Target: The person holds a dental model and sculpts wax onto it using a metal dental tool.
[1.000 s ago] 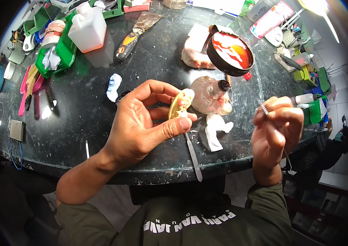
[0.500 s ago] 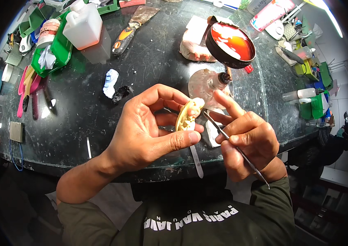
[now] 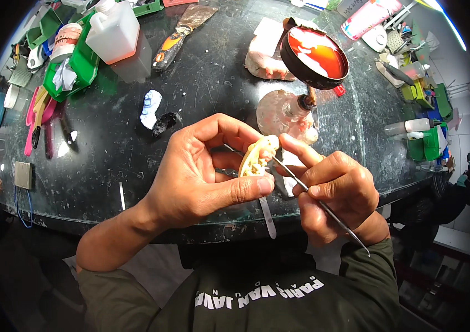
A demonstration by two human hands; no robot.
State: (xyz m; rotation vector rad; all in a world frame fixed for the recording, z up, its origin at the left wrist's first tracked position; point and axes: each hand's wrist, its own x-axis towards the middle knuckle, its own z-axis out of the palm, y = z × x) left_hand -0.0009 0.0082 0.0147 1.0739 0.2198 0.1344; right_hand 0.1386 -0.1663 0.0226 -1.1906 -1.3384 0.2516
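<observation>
Pinching a pale yellow dental model (image 3: 258,156) above the dark desk (image 3: 107,166), the left hand (image 3: 201,171) grips it while the right hand (image 3: 334,191) clasps a thin metal tool (image 3: 323,206) against it, a glass burner (image 3: 286,113) and red-filled bowl (image 3: 315,55) standing behind.

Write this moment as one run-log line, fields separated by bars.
left hand: pinches wax denture piece | right hand: holds thin metal carving tool, tip at piece | behind: glass spirit lamp

Dental cast (image 3: 257,156) between left hand (image 3: 201,171) and right hand (image 3: 334,191), glass burner (image 3: 284,113) behind, jug (image 3: 114,30) far left
</observation>
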